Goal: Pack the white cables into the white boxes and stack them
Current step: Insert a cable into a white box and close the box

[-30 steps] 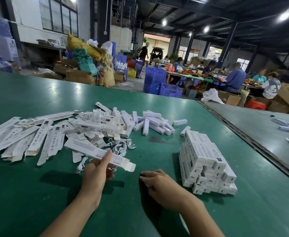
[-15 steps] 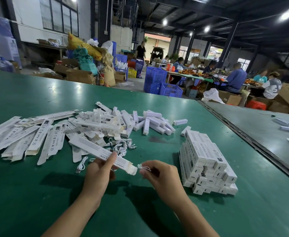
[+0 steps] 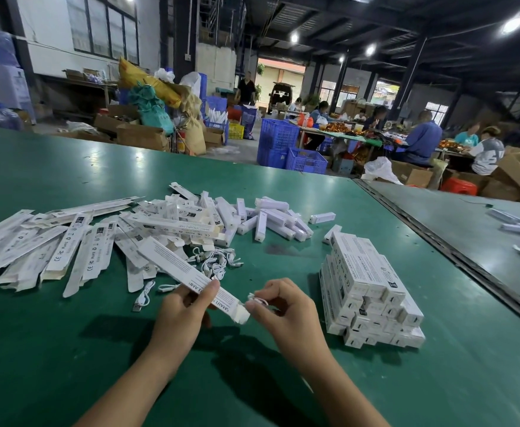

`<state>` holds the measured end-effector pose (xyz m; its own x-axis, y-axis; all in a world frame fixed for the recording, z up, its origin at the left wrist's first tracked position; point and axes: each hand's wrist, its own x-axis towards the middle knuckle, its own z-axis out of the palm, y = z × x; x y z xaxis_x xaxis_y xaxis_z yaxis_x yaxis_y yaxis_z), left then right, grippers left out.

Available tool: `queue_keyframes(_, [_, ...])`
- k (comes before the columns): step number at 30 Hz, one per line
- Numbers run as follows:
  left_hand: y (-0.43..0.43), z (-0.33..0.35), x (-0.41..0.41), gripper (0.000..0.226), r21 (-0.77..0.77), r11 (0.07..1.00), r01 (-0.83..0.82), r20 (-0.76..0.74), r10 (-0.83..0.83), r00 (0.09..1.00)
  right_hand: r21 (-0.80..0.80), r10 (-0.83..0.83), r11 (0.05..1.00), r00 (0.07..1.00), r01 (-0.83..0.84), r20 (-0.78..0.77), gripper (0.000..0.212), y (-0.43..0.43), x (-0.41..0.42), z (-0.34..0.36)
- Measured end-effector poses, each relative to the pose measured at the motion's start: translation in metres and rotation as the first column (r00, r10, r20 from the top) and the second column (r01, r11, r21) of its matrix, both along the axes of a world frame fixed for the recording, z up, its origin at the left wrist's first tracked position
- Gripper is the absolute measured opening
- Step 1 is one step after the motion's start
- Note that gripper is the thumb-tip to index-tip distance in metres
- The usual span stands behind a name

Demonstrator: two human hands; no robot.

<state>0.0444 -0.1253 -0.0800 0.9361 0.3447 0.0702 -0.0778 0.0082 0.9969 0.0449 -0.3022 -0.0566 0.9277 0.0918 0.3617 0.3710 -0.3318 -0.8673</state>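
Evidently at the loading step: gripping the long white cardboard box (image 3: 187, 272) in the left hand (image 3: 184, 306) above the green desk (image 3: 67, 349), and pinching a small coiled white cable (image 3: 257, 298) in bent fingers (image 3: 272, 288) of the right hand (image 3: 283, 306), just at the open end. Next, probably — feeding the coil inside, closing the flap, adding to the stack of packed white boxes (image 3: 369, 291).

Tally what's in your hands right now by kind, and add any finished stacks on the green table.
White box, gripped in the left hand: 1
White cable, pinched in the right hand at the box's open end: 1
Stack of packed boxes on the green table: 1
Total: 3
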Motion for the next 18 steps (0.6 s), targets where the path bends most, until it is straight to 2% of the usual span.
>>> queue_keyframes(4, [0.0004,-0.0004,0.0000,0.024,-0.025,1.000,-0.012,0.001,0.012,1.000,0.204,0.066,0.978,0.993,-0.044,-0.100,0.025,0.0028,-0.0031,0.0044])
queue_keyframes(7, [0.0019,-0.0020,0.0006,0.027,-0.043,0.999,-0.010,0.008,0.010,1.000,0.184,0.054,0.983,0.987,-0.026,-0.150,0.029,0.0059,-0.0035,0.0043])
queue_keyframes(12, [0.0002,-0.0033,0.0022,0.026,-0.092,0.996,-0.020,0.016,0.022,1.000,0.174,0.003,0.984,0.983,0.029,-0.182,0.014,0.0062,-0.0023,0.0025])
queue_keyframes(18, [0.0040,-0.0038,0.0045,0.030,-0.210,0.977,-0.046,-0.018,0.043,0.999,0.222,0.033,0.975,0.978,0.015,-0.208,0.013,0.0103,-0.0035,-0.0003])
